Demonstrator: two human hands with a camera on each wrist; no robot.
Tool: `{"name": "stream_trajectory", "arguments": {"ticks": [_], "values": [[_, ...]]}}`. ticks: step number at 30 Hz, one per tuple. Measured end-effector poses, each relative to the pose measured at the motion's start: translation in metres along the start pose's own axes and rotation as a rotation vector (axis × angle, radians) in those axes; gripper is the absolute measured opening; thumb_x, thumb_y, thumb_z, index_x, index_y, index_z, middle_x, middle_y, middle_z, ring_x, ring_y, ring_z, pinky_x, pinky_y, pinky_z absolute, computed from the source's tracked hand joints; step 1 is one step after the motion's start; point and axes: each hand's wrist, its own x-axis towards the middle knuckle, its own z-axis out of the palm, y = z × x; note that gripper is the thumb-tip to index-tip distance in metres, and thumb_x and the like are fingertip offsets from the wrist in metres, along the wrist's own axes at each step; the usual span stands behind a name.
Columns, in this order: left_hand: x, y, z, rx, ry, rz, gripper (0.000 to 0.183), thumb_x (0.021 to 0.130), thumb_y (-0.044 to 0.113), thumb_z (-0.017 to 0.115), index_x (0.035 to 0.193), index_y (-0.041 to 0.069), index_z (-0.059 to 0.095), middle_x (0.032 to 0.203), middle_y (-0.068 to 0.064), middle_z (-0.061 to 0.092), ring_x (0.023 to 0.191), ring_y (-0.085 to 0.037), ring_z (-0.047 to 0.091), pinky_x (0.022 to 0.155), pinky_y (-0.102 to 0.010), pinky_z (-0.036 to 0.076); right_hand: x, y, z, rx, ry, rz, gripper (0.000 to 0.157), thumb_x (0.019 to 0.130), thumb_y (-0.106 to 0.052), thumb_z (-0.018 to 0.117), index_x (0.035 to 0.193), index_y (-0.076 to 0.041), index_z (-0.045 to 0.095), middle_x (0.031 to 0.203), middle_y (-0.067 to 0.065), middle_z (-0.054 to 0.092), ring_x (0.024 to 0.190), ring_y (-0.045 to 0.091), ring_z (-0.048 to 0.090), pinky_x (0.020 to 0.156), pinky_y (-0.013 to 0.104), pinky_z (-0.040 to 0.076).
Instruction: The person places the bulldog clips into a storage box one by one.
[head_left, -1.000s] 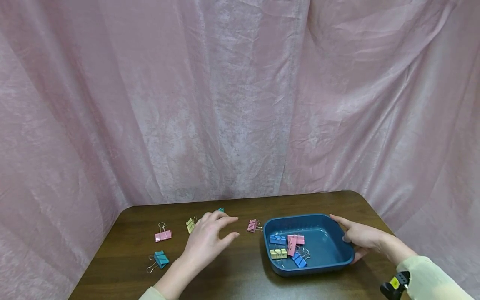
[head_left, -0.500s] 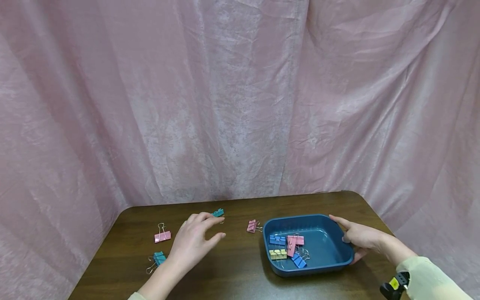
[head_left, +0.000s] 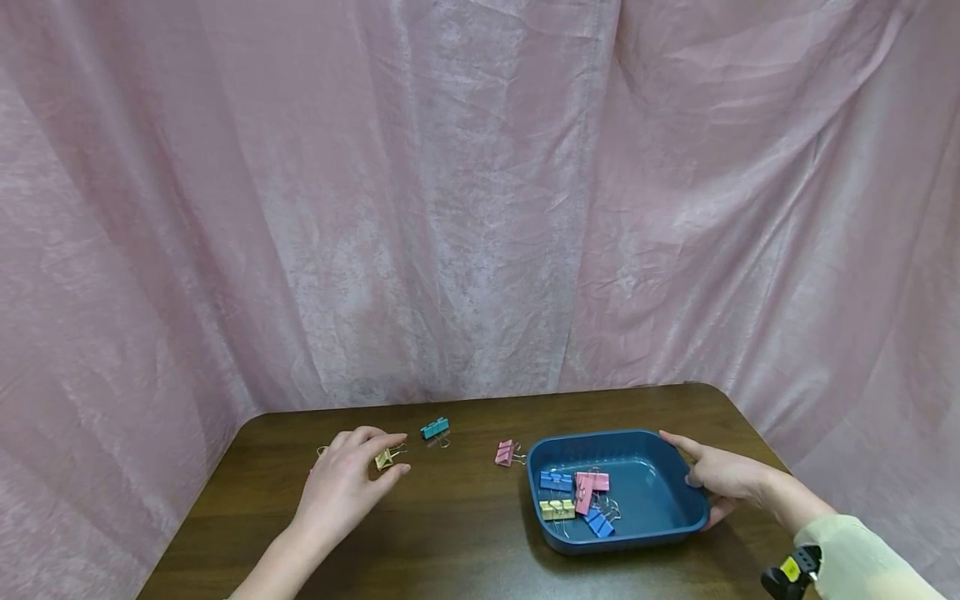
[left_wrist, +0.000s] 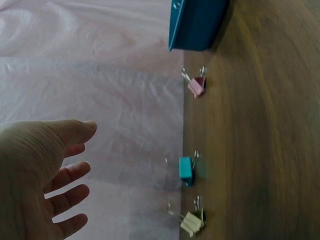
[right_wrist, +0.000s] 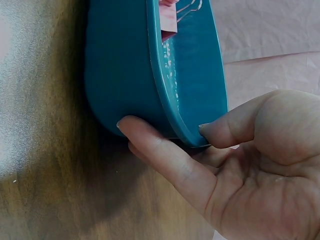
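Observation:
My left hand (head_left: 337,487) hovers over the left part of the table, thumb and fingers apart and holding nothing. Just beyond its fingertips lies a yellow binder clip (head_left: 384,459); a teal binder clip (head_left: 434,428) is farther back. A pink binder clip (head_left: 505,453) lies by the left side of a blue tray (head_left: 652,496). With my right hand (head_left: 723,475) I grip the tray's right end, the thumb (right_wrist: 225,131) over the rim and fingers against the outer wall. Inside the tray are blue binder clips (head_left: 556,481), pink binder clips (head_left: 583,492) and a yellow one.
The brown wooden table (head_left: 465,533) has rounded back corners, and a pink curtain (head_left: 465,208) hangs right behind it. Part of another clip's handle (head_left: 321,450) shows behind my left hand, which hides the rest.
My left hand has moved left across the table, uncovering the teal clip at the back and covering the two clips at the left. My right hand and the tray have stayed put.

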Motion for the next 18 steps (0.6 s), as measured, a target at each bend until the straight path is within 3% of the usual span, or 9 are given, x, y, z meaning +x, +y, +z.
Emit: {"name": "stream_trajectory", "arguments": {"ticks": [9, 14, 18], "values": [[-0.008, -0.018, -0.009, 0.017, -0.007, -0.028, 0.042, 0.084, 0.038, 0.085, 0.123, 0.029, 0.074, 0.113, 0.007, 0.067, 0.111, -0.028, 0.06, 0.087, -0.05, 0.048, -0.002, 0.0, 0.0, 0.001, 0.003, 0.005, 0.08, 0.095, 0.009, 0.042, 0.164, -0.016, 0.012, 0.149, 0.047, 0.01, 0.085, 0.04, 0.068, 0.061, 0.05, 0.061], [-0.012, -0.028, -0.013, 0.035, -0.018, -0.051, 0.043, 0.085, 0.041, 0.083, 0.125, 0.028, 0.074, 0.114, 0.006, 0.066, 0.103, -0.024, 0.058, 0.08, -0.046, 0.047, -0.001, -0.001, 0.0, -0.004, 0.0, -0.003, 0.079, 0.096, 0.008, 0.042, 0.164, -0.015, 0.011, 0.148, 0.048, 0.011, 0.086, 0.04, 0.068, 0.061, 0.05, 0.061], [-0.017, -0.041, -0.018, 0.036, -0.028, -0.075, 0.046, 0.086, 0.042, 0.082, 0.127, 0.024, 0.073, 0.118, 0.002, 0.067, 0.107, -0.03, 0.059, 0.085, -0.052, 0.048, 0.0, -0.001, 0.0, -0.016, -0.001, -0.011, 0.078, 0.096, 0.008, 0.042, 0.165, -0.015, 0.011, 0.147, 0.048, 0.011, 0.084, 0.039, 0.069, 0.06, 0.049, 0.061]]}}
